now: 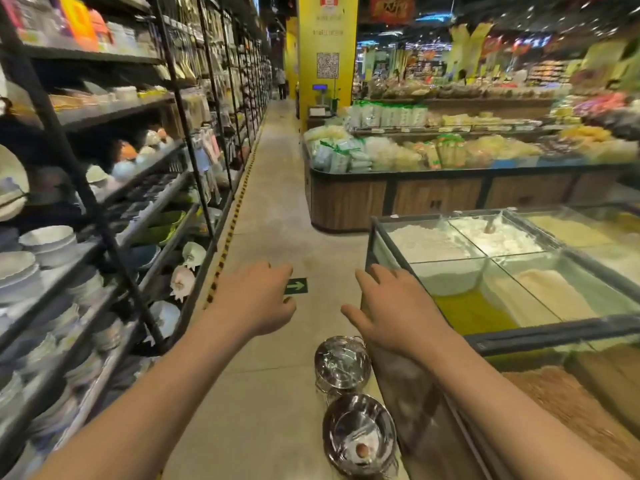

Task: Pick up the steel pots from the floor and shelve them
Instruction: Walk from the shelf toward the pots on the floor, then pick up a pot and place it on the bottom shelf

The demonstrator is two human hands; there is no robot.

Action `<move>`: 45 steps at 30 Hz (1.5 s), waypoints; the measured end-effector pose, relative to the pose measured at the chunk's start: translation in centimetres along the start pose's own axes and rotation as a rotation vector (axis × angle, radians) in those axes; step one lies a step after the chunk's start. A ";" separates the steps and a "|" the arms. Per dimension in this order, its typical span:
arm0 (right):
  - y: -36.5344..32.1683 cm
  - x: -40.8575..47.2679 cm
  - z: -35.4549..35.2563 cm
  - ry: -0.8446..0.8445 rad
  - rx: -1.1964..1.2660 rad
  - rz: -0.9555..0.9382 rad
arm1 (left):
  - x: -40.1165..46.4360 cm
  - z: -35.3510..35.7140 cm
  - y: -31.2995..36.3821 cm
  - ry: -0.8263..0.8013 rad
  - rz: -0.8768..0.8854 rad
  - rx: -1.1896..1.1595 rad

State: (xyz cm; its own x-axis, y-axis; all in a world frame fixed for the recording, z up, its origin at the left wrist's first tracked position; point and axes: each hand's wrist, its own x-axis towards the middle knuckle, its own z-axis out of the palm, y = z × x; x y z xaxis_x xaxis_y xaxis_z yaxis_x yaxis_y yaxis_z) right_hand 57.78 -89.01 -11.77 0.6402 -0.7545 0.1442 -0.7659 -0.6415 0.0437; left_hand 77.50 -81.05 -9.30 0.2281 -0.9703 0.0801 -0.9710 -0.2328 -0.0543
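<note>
2 shiny steel pots [349, 396], lidded

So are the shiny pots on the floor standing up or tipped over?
Standing up. Both steel pots, the nearer pot and the farther pot, sit on the floor with their open mouths facing up, so you see inside.

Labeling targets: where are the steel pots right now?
Head view, lower centre-right: two steel pots on the floor, against the glass bin counter, below the right hand.
</note>
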 end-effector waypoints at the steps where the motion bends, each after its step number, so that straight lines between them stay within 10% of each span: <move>1: 0.9 1.5 1.0 -0.005 0.015 0.003 | 1.7 0.8 0.2 -0.010 -0.001 -0.004; 19: 6.1 19.6 38.1 -0.411 0.258 0.202 | 24.8 40.3 1.2 -0.494 -0.054 -0.070; 35: 7.9 -0.5 94.3 -0.846 0.215 0.298 | 14.2 95.3 12.6 -0.726 0.112 -0.102; 45: 9.7 -6.1 102.4 -0.944 0.302 0.393 | 9.6 105.3 13.4 -1.015 0.159 0.052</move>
State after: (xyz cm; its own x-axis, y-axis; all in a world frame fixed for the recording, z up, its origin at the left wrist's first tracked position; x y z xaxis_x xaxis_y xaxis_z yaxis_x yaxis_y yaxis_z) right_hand 52.53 -104.81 -113.50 0.2376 -0.6349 -0.7351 -0.9652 -0.2395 -0.1051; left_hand 74.15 -100.36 -114.03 0.0737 -0.5824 -0.8096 -0.9965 -0.0760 -0.0360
